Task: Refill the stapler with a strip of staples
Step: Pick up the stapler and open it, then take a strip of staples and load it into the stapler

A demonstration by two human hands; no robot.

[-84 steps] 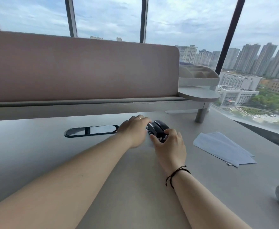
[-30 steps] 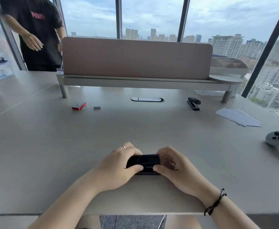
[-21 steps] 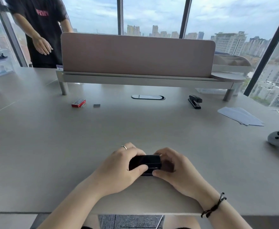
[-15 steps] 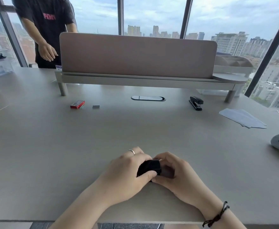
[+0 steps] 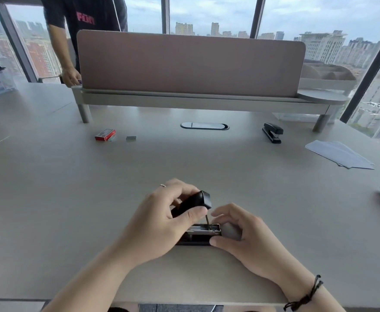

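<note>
A grey desk [image 5: 72, 199] fills the frame. At lower centre the left hand [image 5: 162, 224] is closed on the raised black lid [image 5: 195, 202] of a stapler [image 5: 203, 233], tilted up and open (metal channel exposed), while its base is pinched by the right hand [image 5: 249, 242]. At upper left lie a red box [image 5: 105, 134] and, just right, a staple strip [image 5: 131, 138].
</note>
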